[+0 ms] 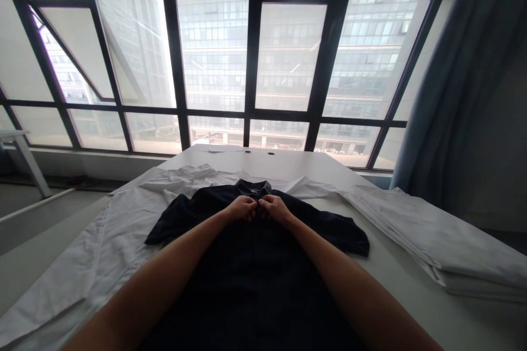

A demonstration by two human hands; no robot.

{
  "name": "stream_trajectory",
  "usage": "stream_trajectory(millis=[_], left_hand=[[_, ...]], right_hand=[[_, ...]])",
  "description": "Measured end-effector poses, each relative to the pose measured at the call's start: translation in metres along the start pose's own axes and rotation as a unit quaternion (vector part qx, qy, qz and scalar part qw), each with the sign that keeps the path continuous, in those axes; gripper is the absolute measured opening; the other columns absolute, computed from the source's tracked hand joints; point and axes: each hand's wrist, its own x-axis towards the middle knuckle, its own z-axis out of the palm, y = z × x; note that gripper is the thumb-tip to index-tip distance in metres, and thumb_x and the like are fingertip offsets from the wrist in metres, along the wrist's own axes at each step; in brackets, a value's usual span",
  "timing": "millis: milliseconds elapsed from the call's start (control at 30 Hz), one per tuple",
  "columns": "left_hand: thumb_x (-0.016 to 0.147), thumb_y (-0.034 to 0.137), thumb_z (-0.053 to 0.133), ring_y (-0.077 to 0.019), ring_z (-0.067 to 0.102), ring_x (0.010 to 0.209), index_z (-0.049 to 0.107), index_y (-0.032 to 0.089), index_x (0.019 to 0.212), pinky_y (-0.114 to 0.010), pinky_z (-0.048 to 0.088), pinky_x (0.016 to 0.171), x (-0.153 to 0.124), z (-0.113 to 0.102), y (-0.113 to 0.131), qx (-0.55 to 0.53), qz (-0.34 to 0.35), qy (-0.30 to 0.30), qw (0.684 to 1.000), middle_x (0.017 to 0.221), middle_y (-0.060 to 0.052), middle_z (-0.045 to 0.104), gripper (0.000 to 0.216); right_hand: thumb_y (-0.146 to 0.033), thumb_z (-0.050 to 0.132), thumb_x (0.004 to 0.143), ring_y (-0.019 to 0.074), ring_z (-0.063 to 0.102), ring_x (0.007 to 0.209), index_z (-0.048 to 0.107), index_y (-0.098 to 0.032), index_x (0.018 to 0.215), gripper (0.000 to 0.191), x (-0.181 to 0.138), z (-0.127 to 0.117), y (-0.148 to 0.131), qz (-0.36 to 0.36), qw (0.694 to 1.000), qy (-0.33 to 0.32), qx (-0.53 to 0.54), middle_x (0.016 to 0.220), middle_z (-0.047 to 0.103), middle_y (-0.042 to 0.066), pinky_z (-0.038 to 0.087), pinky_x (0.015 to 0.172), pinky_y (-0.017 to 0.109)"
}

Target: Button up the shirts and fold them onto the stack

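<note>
A dark short-sleeved collared shirt [255, 269] lies spread on the white table, its collar [242, 185] toward the far side and its sleeves out to left and right. Just below the collar, my left hand [242, 208] pinches the left side of the front opening. My right hand [273, 208] pinches the other side, and the two sets of fingertips nearly meet. Any button between them is too small to make out. The lower part of the shirt fades into shadow between my forearms.
Crumpled white cloth [123, 230] covers the table's left side and runs behind the collar. Folded white cloth [448, 236] is stacked at the right. The white table [284, 162] reaches toward large windows, with a grey-blue curtain [444, 98] at the right.
</note>
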Motion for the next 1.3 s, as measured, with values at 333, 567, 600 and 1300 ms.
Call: stream_trajectory(millis=[333,567,600,1300], left_hand=[[0.086,0.036,0.06,-0.0064,0.05,0.042,0.061,0.012,0.079,-0.018,0.032,0.042,-0.003,0.001,0.003,0.012,-0.003,0.005,1.0,0.059,0.003,0.058,0.025],[0.083,0.037,0.061,-0.0056,0.041,0.041,0.067,0.011,0.077,-0.019,0.03,0.043,-0.001,0.001,0.0,0.064,0.016,0.033,0.997,0.055,0.004,0.056,0.027],[0.082,0.036,0.061,-0.0058,0.04,0.041,0.067,0.011,0.075,-0.019,0.029,0.043,0.0,0.002,-0.001,0.07,0.019,0.04,0.997,0.053,0.004,0.055,0.026],[0.08,0.034,0.061,-0.0071,0.041,0.043,0.068,0.01,0.074,-0.019,0.029,0.046,0.003,0.005,-0.005,0.067,0.048,0.065,0.994,0.052,0.003,0.056,0.025]], right_hand=[[-0.017,0.074,0.073,0.0099,0.06,0.055,0.063,-0.013,0.083,0.016,0.002,-0.004,0.009,-0.039,0.999,-0.018,-0.027,0.068,0.065,-0.002,0.049,0.049,0.02],[-0.016,0.073,0.074,0.0098,0.06,0.051,0.065,-0.013,0.079,0.01,0.004,-0.005,0.007,-0.005,0.999,0.003,-0.054,0.059,0.064,-0.002,0.047,0.049,0.018],[-0.013,0.071,0.074,0.0096,0.059,0.049,0.066,-0.013,0.078,0.007,0.004,-0.005,0.007,0.012,0.998,0.013,-0.062,0.057,0.063,-0.003,0.047,0.047,0.018],[-0.012,0.055,0.082,0.008,0.055,0.045,0.059,-0.016,0.085,0.006,0.004,-0.013,0.002,0.071,0.997,-0.029,0.032,0.06,0.06,-0.004,0.038,0.041,0.017]])
